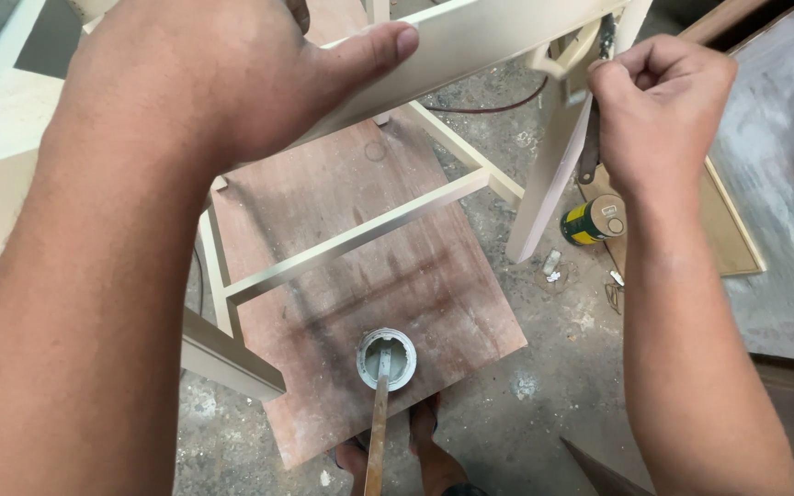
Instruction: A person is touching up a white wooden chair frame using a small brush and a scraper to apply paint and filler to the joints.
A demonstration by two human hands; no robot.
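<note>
Two hands grip a cream frame (470, 41) above a yellow-green can (592, 220).

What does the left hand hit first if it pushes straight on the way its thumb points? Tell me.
Likely the right hand. The left hand grips the cream chair rail, thumb pointing right along it; the right hand is pinched at the chair leg on that line. Depth is unclear, so it might pass in front.

The person's left hand (222, 83) lies palm-down, thumb stretched out to the right, forearm running up from the lower left. The right hand (659, 101) is curled into a loose fist, its forearm rising from below.
</note>
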